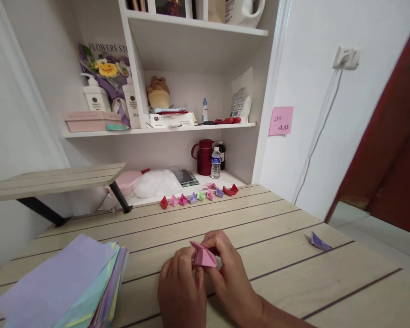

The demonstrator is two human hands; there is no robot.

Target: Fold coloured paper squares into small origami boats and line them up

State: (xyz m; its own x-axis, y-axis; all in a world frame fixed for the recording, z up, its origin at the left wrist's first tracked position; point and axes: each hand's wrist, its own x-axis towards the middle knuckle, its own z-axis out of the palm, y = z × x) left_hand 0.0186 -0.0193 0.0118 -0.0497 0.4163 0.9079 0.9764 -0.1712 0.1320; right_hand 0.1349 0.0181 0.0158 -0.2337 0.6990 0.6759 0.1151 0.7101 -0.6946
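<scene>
A small folded piece of pink paper is pinched between both hands above the wooden table. My left hand is closed on its left side, fingers bent and thumb beneath. From the right, my right hand grips the same paper between thumb and curled fingers. The paper has a pointed corner at its upper left and a flat folded face toward me. Part of it is covered by the fingers.
Colourful folded paper boats line the table's back edge. A purple folded boat lies at right. Stacked coloured paper sheets lie at left, before a raised wooden stand. Behind are a red jug and water bottle.
</scene>
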